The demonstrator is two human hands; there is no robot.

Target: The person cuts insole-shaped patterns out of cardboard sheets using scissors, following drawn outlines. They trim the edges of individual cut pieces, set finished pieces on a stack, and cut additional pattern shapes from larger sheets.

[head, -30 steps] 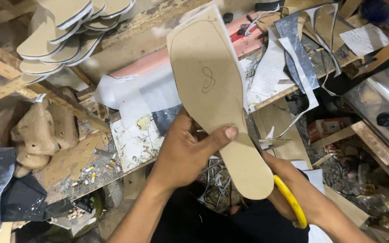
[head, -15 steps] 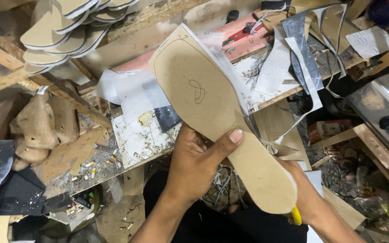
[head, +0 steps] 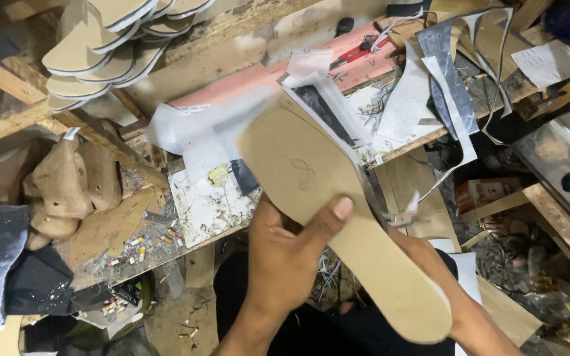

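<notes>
Cluttered workbench [head: 212,204]: stacked soles [head: 100,39] behind the held insole [head: 338,217].

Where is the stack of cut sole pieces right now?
In the head view, the stack of sole pieces sits at the upper left, on the wooden bench edge, above the tan shoe lasts.

The right hand [head: 430,264] is mostly hidden behind the tan insole [head: 338,211], so its grip and whatever it holds cannot be told. The left hand [head: 285,264] is motion-blurred. The stacked soles [head: 100,46] are cut off by the top edge.
</notes>
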